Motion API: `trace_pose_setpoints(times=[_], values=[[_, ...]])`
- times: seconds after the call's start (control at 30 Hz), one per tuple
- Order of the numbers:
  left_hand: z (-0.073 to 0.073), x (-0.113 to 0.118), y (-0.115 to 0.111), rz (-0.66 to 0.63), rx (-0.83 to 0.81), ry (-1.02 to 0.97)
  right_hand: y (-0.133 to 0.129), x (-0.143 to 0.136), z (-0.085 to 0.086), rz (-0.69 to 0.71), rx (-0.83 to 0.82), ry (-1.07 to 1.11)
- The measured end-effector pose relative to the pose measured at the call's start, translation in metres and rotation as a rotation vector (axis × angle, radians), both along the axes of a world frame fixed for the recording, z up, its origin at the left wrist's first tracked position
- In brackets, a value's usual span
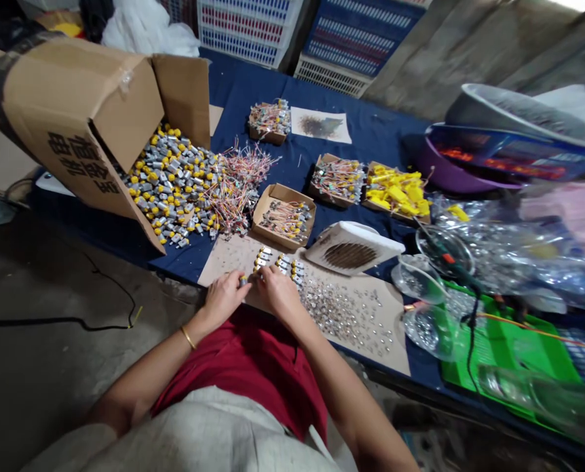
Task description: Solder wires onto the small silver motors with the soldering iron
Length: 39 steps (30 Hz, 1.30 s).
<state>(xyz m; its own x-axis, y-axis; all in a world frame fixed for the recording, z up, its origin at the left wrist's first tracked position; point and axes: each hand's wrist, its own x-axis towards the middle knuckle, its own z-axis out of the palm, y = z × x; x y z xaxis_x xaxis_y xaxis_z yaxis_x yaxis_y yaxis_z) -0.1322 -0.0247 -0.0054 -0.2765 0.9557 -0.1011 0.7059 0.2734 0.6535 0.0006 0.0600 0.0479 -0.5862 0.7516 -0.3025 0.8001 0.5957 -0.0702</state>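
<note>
Over the near edge of a cardboard sheet [389, 313], my left hand [223, 298] pinches a small motor [243, 280] with a grey metal body and a yellow end. Close to its right, my right hand [280, 292] has its fingertips pressed together; whatever they may hold is too small and hidden to make out. Just beyond the fingers, short rows of similar small motors [283, 262] lie on the sheet. To the right of my right hand, many tiny shiny metal pieces [341, 311] are scattered over the cardboard.
A tipped cardboard box [51, 98] spills a heap of motors [174, 183] at left, beside a tangle of wired parts [238, 180]. Small cartons hold wired parts [287, 219] and yellow pieces [397, 190]. A white vented housing [354, 246] and a green tray [508, 354] are at right.
</note>
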Motion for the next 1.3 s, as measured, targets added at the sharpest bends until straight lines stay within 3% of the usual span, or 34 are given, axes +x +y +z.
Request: trace_pose_setpoints(times=[0.1, 0.23, 0.43, 0.67, 0.83, 0.93, 1.03, 1.13, 1.3], values=[[0.0, 0.007, 0.001, -0.087, -0.066, 0.072, 0.0, 0.009, -0.012, 0.007, -0.01, 0.001], [0.002, -0.004, -0.008, -0.214, -0.082, 0.088, 0.001, 0.011, -0.02, 0.024, -0.015, 0.034], [0.002, 0.008, -0.001, -0.132, -0.132, 0.21, 0.006, 0.012, -0.022, 0.054, -0.029, 0.055], [-0.002, 0.024, 0.011, -0.143, -0.074, 0.161, 0.007, 0.015, -0.019, 0.036, -0.008, 0.055], [-0.002, -0.005, 0.008, -0.103, 0.012, -0.021, 0.009, 0.007, -0.015, 0.039, 0.024, 0.081], [0.005, -0.026, 0.006, -0.018, 0.082, 0.007, 0.015, -0.012, -0.008, 0.068, 0.026, 0.136], [0.01, -0.025, 0.008, -0.198, 0.141, 0.032, 0.027, -0.026, 0.001, 0.075, 0.039, 0.195], [0.006, -0.01, 0.014, -0.409, 0.169, 0.068, 0.039, -0.021, 0.007, 0.023, 0.051, 0.206], [-0.012, 0.0, 0.023, -0.444, 0.221, 0.016, 0.026, 0.017, 0.006, 0.028, -0.035, 0.196]])
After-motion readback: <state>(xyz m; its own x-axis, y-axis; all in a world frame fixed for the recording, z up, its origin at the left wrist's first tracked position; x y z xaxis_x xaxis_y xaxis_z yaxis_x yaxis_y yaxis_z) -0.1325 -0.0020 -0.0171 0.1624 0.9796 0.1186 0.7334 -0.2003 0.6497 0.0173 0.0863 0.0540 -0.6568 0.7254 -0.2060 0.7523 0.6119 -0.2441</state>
